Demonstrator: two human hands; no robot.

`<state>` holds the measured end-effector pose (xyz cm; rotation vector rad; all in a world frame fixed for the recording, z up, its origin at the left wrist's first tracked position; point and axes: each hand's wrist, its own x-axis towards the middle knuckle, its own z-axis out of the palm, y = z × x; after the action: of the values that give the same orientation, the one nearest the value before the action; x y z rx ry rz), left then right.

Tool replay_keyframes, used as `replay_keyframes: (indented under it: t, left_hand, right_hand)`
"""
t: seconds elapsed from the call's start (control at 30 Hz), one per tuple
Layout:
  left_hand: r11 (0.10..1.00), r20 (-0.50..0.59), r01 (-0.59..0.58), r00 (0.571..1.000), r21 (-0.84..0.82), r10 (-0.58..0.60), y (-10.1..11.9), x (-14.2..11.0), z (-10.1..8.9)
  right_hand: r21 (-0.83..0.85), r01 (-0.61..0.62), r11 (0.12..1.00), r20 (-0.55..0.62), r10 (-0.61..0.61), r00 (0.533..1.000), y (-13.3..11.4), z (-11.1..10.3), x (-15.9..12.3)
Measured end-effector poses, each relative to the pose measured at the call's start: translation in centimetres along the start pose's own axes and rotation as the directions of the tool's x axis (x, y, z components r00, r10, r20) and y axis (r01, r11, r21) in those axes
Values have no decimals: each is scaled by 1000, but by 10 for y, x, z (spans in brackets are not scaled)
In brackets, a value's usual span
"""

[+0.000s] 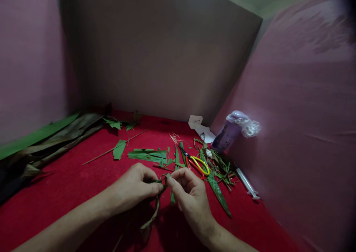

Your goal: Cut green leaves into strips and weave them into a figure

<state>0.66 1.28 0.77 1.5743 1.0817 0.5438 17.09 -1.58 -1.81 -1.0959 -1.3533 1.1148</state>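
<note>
Toward the red cloth's (75, 183) near edge, left hand (133, 188) and right hand (191, 198) pinch 1 thin brown-green leaf strip (154, 216) (probably light, fragile), best held high.

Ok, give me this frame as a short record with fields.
left hand: pinching green leaf material
right hand: pinching a brownish leaf bit, close to the left hand
joined: cannot tell
hanging below hands: dry strip
surface: red covering
tool: scissors, red and yellow handles
beyond hands: cut green strips, thin sticks
far right: syringe, purple container
back: white papers
</note>
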Motion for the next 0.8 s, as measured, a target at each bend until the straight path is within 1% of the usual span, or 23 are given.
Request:
replay_keyframes:
  t: [0.23, 0.4, 0.57, 0.8]
  left_hand:
    - [1000, -1, 7, 1000, -11, -7, 2, -1, 0]
    - [1000, 9, 1, 1000, -23, -1, 0, 0, 0]
    - [999, 29, 0, 1000, -44, 1, 0, 0, -2]
    - [997, 52, 9, 999, -80, -5, -3, 2, -6]
  right_hand:
    - [-158, 123, 980, 10, -123, 992, -2, -3, -3]
    - [-181, 124, 976, -17, -130, 991, -3, -2, -3]
    - [-116, 86, 989, -15, -89, 996, -2, -2, -3]
    - [76, -13, 997, 18, 12, 1000, 2, -2, -3]
